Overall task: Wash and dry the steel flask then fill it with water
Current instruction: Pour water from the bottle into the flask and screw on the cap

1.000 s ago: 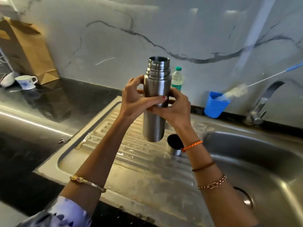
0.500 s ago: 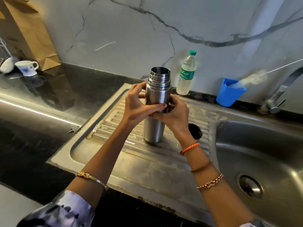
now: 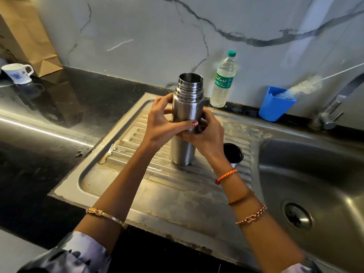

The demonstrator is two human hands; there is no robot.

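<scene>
Where the frame cuts off at right, the stainless steel sink basin (image 3: 315, 174) is only partly seen, and the grey metal tap (image 3: 334, 103) loses its spout. One ribbed steel drainboard (image 3: 137, 184), wet in patches, lies under both hands. One open-mouthed cylindrical steel flask (image 3: 187, 107) stands upright on it, base touching the ribs. Left hand (image 3: 163, 125) and right hand (image 3: 206, 134) both wrap its middle, thumbs across the front; neck above the grip, base below. Right of the grip: one dark-lined steel cap (image 3: 233, 152), half hidden by the wrist. Behind: one clear plastic water bottle (image 3: 223, 79), one blue plastic cup (image 3: 273, 105) holding one white bottle brush (image 3: 301, 86).
</scene>
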